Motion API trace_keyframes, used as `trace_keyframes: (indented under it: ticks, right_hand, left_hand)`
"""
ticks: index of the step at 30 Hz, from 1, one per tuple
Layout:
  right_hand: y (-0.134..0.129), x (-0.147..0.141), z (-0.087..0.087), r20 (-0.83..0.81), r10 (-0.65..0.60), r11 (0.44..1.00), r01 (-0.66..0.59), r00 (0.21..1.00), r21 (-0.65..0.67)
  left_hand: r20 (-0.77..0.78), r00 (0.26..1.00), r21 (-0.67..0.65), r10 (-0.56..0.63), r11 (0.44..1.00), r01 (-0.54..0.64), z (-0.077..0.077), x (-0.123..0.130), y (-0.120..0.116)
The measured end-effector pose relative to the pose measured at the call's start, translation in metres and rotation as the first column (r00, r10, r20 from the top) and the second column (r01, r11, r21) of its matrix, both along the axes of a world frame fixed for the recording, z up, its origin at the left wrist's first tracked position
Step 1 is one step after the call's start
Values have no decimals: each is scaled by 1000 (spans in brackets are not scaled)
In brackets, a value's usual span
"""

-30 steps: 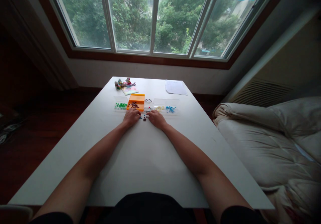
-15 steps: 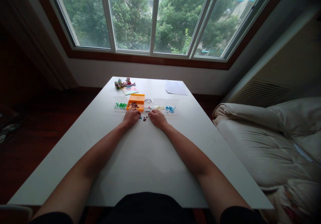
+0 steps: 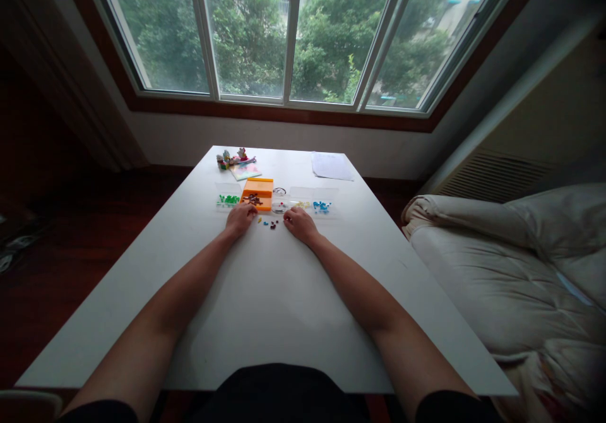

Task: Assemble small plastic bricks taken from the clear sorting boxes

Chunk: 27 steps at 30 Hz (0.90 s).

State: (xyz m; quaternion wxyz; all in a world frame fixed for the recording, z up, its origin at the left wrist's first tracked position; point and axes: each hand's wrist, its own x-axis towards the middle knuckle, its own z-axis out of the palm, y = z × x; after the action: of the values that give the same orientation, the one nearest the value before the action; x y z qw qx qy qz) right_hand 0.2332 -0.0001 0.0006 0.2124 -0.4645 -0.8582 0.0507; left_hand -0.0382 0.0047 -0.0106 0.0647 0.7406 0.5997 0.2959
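My left hand (image 3: 241, 218) rests on the white table (image 3: 279, 297), just in front of the orange box (image 3: 258, 185) with brown pieces (image 3: 252, 199). Its fingers are bent, and whatever is between them is too small to make out. My right hand (image 3: 299, 222) lies in front of the clear box with pale yellow pieces (image 3: 302, 204), fingers curled together near the small dark pieces (image 3: 273, 225). Between the hands are also a yellow piece (image 3: 259, 220) and a blue piece (image 3: 266, 223). Green pieces (image 3: 229, 199) fill a clear box at the left, blue pieces (image 3: 322, 206) one at the right.
Small colourful figures (image 3: 231, 158) and a patterned card (image 3: 246, 170) are at the table's far left. White papers (image 3: 331, 165) lie at the far right. A pale sofa (image 3: 502, 271) stands right of the table, and a window is beyond it.
My left hand has moved left, away from the loose pieces, and the yellow piece now shows. My right hand has shifted slightly to the right.
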Motion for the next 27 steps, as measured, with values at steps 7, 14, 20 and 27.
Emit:
trace_keyframes:
  ticks: [7,14,20,27]
  right_hand:
    - [2,2,0,-80,-69,998,69,994,-5]
    - [8,4,-7,-62,17,1000,-18,998,-10]
    - [5,-1,-7,-11,55,998,-55,998,6]
    - [6,1,-7,-27,21,1000,-21,999,21]
  left_hand:
    - [-27,999,-13,-32,999,31,2,1,0]
    - [-16,998,-13,-68,998,68,1,5,-1]
    - [-18,993,-18,-113,993,113,3,9,-4]
    - [-17,986,1,-167,986,167,2,10,-4]
